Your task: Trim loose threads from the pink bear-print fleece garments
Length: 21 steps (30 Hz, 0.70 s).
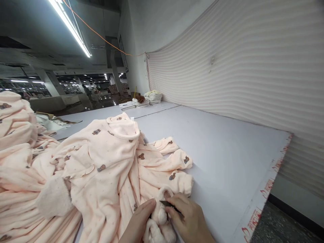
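Observation:
A peach fleece garment [108, 158] printed with small brown bears lies spread on the white table [222, 152]. At the bottom edge, my left hand [138, 221] pinches a fold of the garment's fluffy cuff [159, 211]. My right hand [188, 219] is closed on small dark thread snips [167, 204], whose tip rests against that cuff. Both hands touch the fabric close together.
A heap of the same peach garments [17, 148] fills the left side. Folded fabric stacks [148, 98] sit at the table's far end. A ribbed pale wall [240, 67] runs along the right. The table's right edge [268, 189] drops to a dark floor.

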Available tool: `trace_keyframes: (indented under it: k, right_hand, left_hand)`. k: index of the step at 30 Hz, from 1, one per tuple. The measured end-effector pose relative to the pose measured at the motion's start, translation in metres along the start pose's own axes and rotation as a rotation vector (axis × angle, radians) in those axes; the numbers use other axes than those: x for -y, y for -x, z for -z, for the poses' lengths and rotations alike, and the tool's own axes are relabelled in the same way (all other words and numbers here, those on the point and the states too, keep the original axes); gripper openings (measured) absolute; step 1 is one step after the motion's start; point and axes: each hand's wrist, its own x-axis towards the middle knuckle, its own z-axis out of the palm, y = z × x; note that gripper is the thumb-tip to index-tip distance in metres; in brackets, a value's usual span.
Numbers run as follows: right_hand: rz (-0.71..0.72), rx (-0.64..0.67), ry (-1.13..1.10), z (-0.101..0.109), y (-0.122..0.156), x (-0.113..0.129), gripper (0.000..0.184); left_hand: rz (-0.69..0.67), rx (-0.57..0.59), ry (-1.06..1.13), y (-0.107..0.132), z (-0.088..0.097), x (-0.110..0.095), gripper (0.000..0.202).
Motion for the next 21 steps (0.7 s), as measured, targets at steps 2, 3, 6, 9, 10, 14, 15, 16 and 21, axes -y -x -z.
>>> trace_keyframes:
  k: [2,3,6,9,10,14,15,16,21]
  right_hand:
    - [-0.057,-0.031,-0.068,0.005,0.002,-0.005,0.018]
    - [-0.087,-0.063,-0.093,0.009,0.004,-0.011,0.018]
    - [-0.169,-0.189,-0.052,0.018,0.008,-0.036,0.031]
    - [-0.263,-0.211,-0.002,0.024,0.002,-0.061,0.041]
    - [-0.283,-0.201,-0.012,0.025,-0.002,-0.067,0.038]
    - [-0.296,-0.213,-0.129,0.027,-0.017,-0.069,0.016]
    - [-0.303,-0.212,-0.175,0.026,-0.019,-0.065,0.013]
    - [-0.309,-0.207,-0.222,0.025,-0.018,-0.059,0.012]
    - [-0.355,-0.177,-0.497,0.015,0.001,-0.034,0.012]
  left_hand:
    - [-0.016,0.052,-0.065,-0.001,0.003,0.002,0.037]
    - [-0.051,0.063,-0.163,0.000,0.005,0.002,0.036]
    - [-0.380,-0.016,-0.678,0.004,0.009,0.004,0.027]
    - [-0.702,0.005,-0.948,0.008,0.010,0.003,0.014]
    - [-0.705,0.071,-0.958,0.008,0.008,0.001,0.007]
    - [-0.409,0.252,-1.144,0.009,-0.004,-0.011,0.029]
    - [-0.336,0.272,-1.181,0.010,-0.009,-0.014,0.033]
    - [-0.285,0.289,-1.192,0.010,-0.014,-0.016,0.033]
    - [-0.367,0.125,-1.091,0.003,-0.038,-0.005,0.030]
